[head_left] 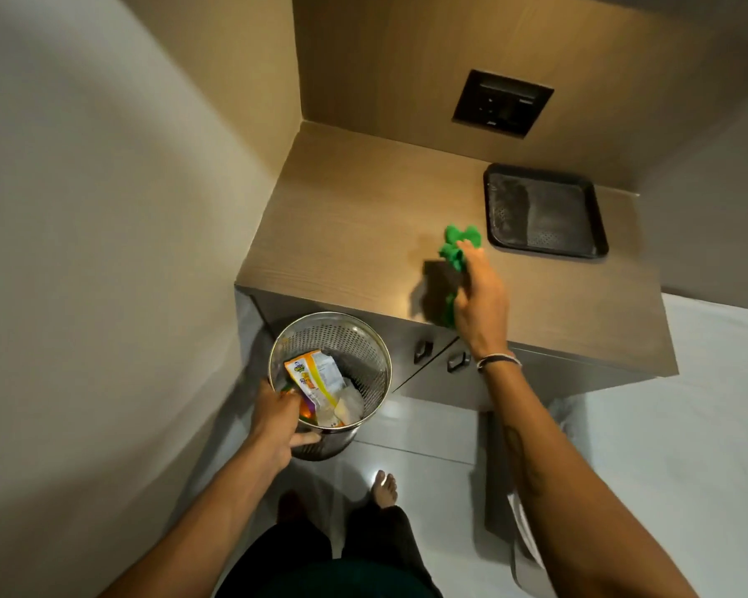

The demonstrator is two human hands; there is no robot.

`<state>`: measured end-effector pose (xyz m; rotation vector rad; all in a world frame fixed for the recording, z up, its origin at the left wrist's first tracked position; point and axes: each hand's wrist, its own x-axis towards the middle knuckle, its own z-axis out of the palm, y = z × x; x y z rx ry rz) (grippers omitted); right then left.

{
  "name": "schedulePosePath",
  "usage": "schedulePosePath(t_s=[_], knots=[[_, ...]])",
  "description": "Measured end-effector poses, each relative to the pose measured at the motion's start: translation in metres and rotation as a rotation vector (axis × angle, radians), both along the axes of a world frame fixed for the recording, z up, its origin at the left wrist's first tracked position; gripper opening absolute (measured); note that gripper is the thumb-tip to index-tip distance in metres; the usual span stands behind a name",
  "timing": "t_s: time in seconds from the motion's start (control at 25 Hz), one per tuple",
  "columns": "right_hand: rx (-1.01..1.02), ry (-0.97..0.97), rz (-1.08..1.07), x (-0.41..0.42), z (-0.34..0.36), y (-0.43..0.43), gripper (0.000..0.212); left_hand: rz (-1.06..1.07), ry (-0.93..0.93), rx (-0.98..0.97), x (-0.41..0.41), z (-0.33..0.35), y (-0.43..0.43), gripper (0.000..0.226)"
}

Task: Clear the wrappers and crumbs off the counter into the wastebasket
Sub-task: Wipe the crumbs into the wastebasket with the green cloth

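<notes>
The person stands at a low cabinet with a wood-grain tabletop (pixel 355 217), both arms reaching forward. The left hand (pixel 277 425) grips the near rim of a perforated metal wastebasket (pixel 363 343), its fingers (pixel 305 438) closed over the edge and down the outer wall. The basket sits below the tabletop's front edge, tilted toward it, probably so that anything swept off will drop in.

Inside it lies a crumpled orange and white snack wrapper (pixel 316 375) among clear plastic scraps, so the wrappers appear to be already binned; none shows on the tabletop.

The right hand (pixel 480 304) holds a bunched green cloth (pixel 454 248), fingers curled shut around it, with the loose end pressed to or just above the surface near the front edge. It is held as a wad rather than spread flat, which suits gathering crumbs into a line (though the crumbs themselves are too small to make out here). The cloth lies to the right of the basket, not directly above it, so a sweep leftward and toward the edge seems needed.

A black tray (pixel 545 211) rests at the back right, just beside the cloth, and could be nudged. A dark wall socket panel (pixel 502 103) sits above.
</notes>
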<state>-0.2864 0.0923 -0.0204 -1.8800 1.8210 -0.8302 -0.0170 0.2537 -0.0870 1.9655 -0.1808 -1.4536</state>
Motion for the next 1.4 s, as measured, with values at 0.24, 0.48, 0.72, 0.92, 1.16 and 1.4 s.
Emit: schedulePosePath(t_s=[0.24, 0.48, 0.72, 0.92, 1.16, 1.4], knots=[[0.160, 0.083, 0.104, 0.006, -0.034, -0.010, 0.052, 0.022, 0.034, 0.057, -0.025, -0.006, 0.002, 0.042], [0.088, 0.120, 0.537, 0.083, -0.036, 0.027, 0.064, 0.067, 0.048, 0.031, -0.036, 0.002, 0.002, 0.036], [0.089, 0.259, 0.983, 0.098, -0.078, 0.113, 0.063, 0.112, 0.043, -0.036, -0.030, -0.001, 0.024, 0.041], [0.181, 0.266, 0.958, 0.096, -0.126, 0.133, 0.065, 0.111, 0.001, -0.012, -0.029, -0.053, 0.055, 0.063], [0.330, 0.229, 0.778, 0.096, -0.263, 0.155, 0.082, 0.257, 0.002, 0.076, -0.028, -0.207, 0.087, 0.055], [0.504, 0.246, 0.786, 0.097, -0.460, 0.148, 0.072, 0.336, 0.142, 0.170, -0.016, -0.406, 0.091, 0.054]])
